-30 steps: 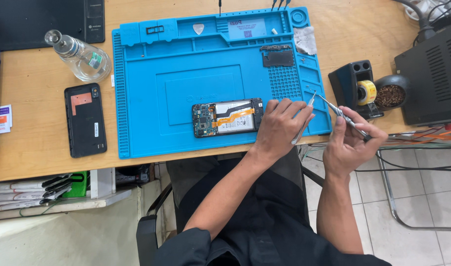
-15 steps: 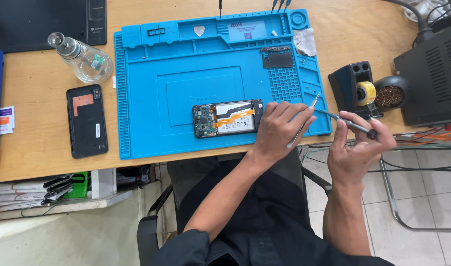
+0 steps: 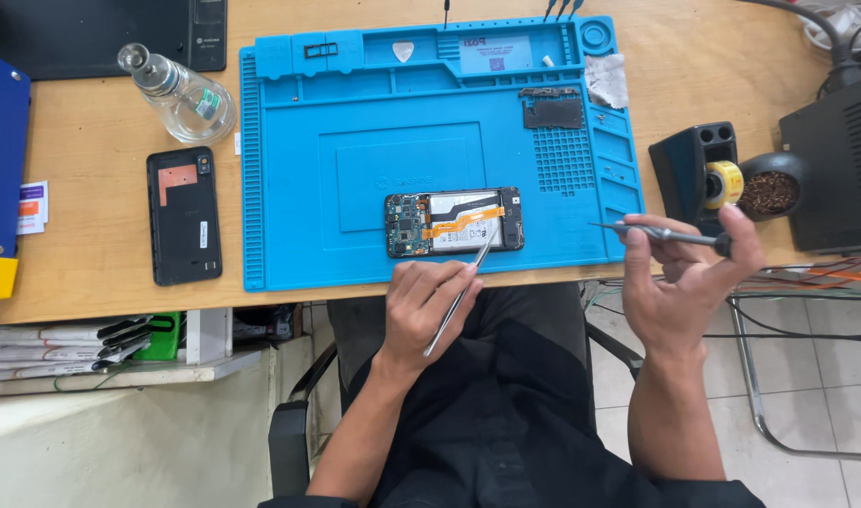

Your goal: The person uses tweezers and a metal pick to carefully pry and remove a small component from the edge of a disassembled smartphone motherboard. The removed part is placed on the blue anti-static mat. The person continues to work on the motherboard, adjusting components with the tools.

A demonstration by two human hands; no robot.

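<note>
An opened smartphone (image 3: 454,222) with its circuit board, battery and orange flex cable exposed lies on the blue repair mat (image 3: 355,122), near the mat's front edge. My left hand (image 3: 428,303) rests just below the phone and holds thin metal tweezers (image 3: 458,296); their tips touch the phone's lower edge. My right hand (image 3: 686,273) hovers off the table's right front corner. It grips a slim pen-shaped tool (image 3: 661,234) held level, its tip pointing left, apart from the phone.
A black phone back cover (image 3: 183,216) and a glass bottle (image 3: 178,94) sit left of the mat. A black tool stand (image 3: 695,169) with a yellow tape roll, a brass-wool tip cleaner (image 3: 771,191) and a black station box (image 3: 839,169) stand at right. Small parts lie in the mat's upper trays.
My left hand has drawn back from over the phone's right end to just below it. My right hand has moved away to the right, separating the tool from the tweezers.
</note>
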